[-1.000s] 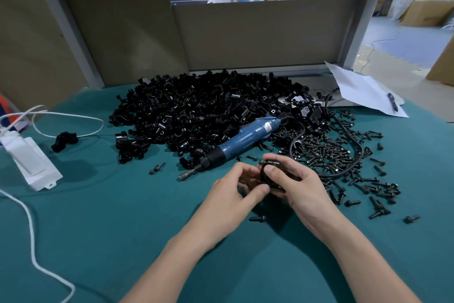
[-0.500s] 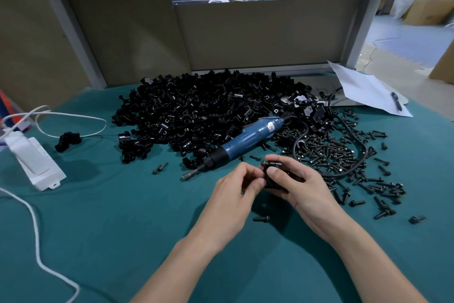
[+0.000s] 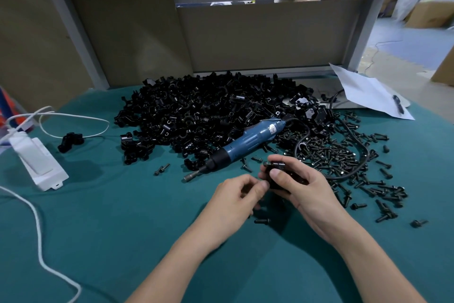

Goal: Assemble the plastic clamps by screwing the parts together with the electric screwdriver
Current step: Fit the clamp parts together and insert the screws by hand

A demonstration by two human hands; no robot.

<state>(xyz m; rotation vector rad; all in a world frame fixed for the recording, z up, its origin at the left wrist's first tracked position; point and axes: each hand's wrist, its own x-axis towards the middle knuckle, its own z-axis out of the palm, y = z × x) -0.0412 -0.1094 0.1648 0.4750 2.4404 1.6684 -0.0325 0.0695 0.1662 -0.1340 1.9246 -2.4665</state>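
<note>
The right hand [image 3: 303,188] grips a black plastic clamp [image 3: 276,173] just above the green tabletop [image 3: 103,234], thumb laid across its near face and fingers wrapped behind it. A screw head shows at the clamp's top left corner. The left hand [image 3: 234,203] sits just beside it with fingers curled inward and its thumb and forefinger tips meeting the clamp's left edge; whether those fingers pinch a screw or only touch the part cannot be told, since the palm side is in shadow. The blue electric screwdriver [image 3: 247,144] lies untouched on the tabletop just beyond the hands, tilted, its metal bit pointing toward the lower left and its black cord [image 3: 361,167] looping off to the right through the screws. Behind it spreads a large heap of black clamp parts [image 3: 196,113]. To the right lies a wide scatter of black screws [image 3: 341,155]. One single screw [image 3: 262,221] lies below the hands, and a small pair of screws [image 3: 161,169] lies left of the bit. At the far left sit a white adapter box [image 3: 40,163], a white cable [image 3: 36,219] and one lone black clamp piece [image 3: 70,141]. A sheet of paper [image 3: 366,90] with a pen [image 3: 398,104] lies at the back right.
</note>
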